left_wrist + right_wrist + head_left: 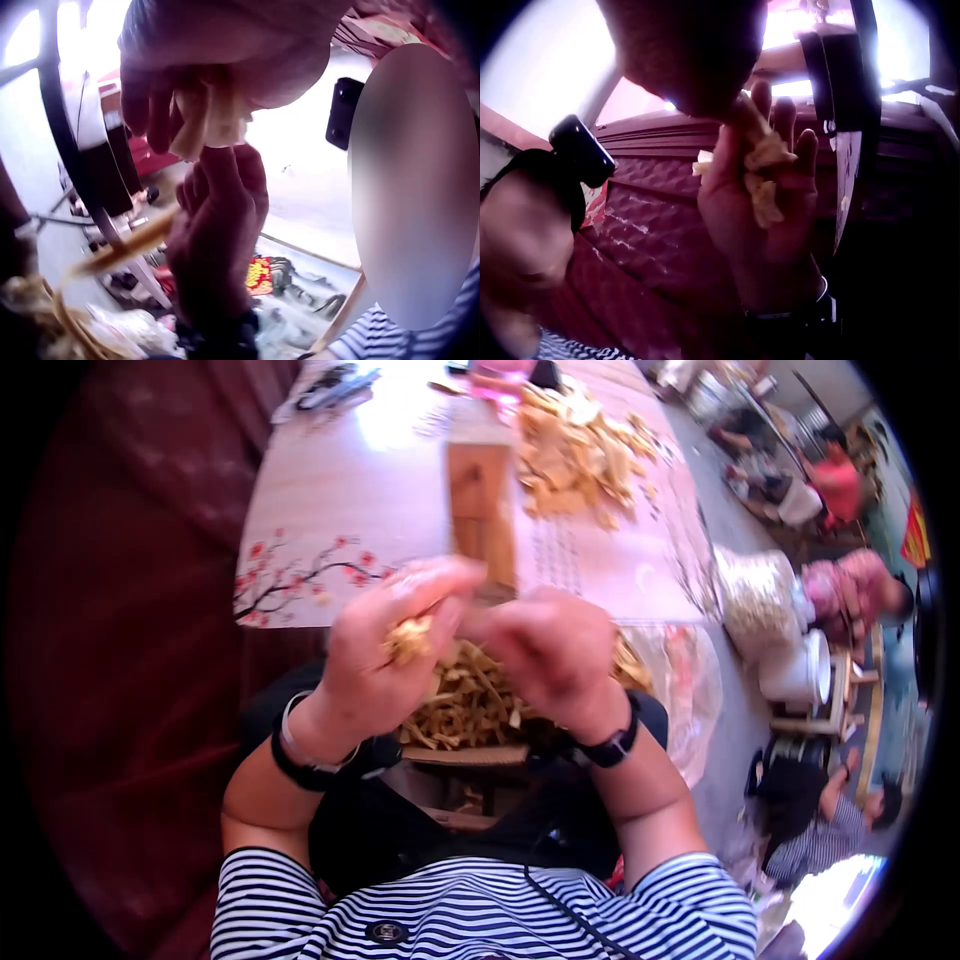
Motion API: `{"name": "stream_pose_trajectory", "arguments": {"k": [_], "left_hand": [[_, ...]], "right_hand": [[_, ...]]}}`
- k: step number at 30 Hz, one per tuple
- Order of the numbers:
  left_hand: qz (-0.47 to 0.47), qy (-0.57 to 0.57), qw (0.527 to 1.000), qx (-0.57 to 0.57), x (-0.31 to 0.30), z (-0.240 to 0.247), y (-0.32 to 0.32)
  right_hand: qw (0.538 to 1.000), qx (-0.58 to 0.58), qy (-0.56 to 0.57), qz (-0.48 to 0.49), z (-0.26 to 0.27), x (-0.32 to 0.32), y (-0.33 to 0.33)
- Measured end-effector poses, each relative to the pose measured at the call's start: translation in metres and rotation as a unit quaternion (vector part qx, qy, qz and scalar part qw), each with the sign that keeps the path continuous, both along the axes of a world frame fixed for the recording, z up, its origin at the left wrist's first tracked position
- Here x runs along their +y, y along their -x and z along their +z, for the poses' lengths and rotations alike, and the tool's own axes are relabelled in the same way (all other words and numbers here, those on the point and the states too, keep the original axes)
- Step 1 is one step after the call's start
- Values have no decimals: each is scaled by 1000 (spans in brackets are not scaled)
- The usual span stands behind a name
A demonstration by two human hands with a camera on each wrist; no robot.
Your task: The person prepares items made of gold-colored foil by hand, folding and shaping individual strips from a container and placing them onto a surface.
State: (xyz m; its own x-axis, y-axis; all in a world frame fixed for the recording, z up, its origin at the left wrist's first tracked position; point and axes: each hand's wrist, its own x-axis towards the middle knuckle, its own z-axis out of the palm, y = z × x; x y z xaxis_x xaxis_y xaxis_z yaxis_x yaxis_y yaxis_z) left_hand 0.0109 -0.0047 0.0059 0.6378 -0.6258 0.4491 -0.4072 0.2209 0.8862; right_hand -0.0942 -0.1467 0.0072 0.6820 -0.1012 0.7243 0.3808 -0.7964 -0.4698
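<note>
My left hand (385,635) is raised over the near table edge and holds a small bunch of pale yellow strips (408,640) against its curled fingers. Facing it, my right hand (555,650) is blurred, its fingers bent in. In the right wrist view, one pale strip (757,124) runs from the left palm up to the right fingertips, which pinch it. From the left wrist, the right thumb and fingers (225,169) meet the lower end of the bunch. Below both hands, a cardboard box (465,755) at my lap holds many cut yellow strips (470,695).
A wooden board (480,510) lies on the flower-printed table (330,510). Beyond it to the right is a heap of larger yellow pieces (575,450). Clear plastic (690,700) hangs right of the box. Further right are a white bucket (795,670) and several seated people.
</note>
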Motion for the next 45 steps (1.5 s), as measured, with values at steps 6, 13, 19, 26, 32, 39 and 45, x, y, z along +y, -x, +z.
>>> {"name": "stream_pose_trajectory", "arguments": {"k": [6, 13, 19, 26, 32, 39, 45], "left_hand": [[-331, -372, 839, 220, 16, 3, 10], [-289, -104, 946, -103, 14, 33, 7], [-100, -84, 900, -416, 14, 24, 1], [7, -33, 936, -351, 17, 9, -2], [-126, -110, 972, -162, 21, 19, -8], [-109, -140, 955, -236, 28, 19, -13], [-31, -140, 917, -372, 22, 12, -6]], "right_hand": [[986, -61, -15, 154, 5, -7, 10], [957, 185, -212, 73, 4, 7, 16], [650, 478, -533, 254, 21, 0, 14], [723, 279, -628, 68, 15, 21, 11], [955, 88, -280, 48, -5, 27, 21], [924, 213, -307, 83, -10, 27, 15], [953, 229, -196, 4, -10, 32, 15]]}}
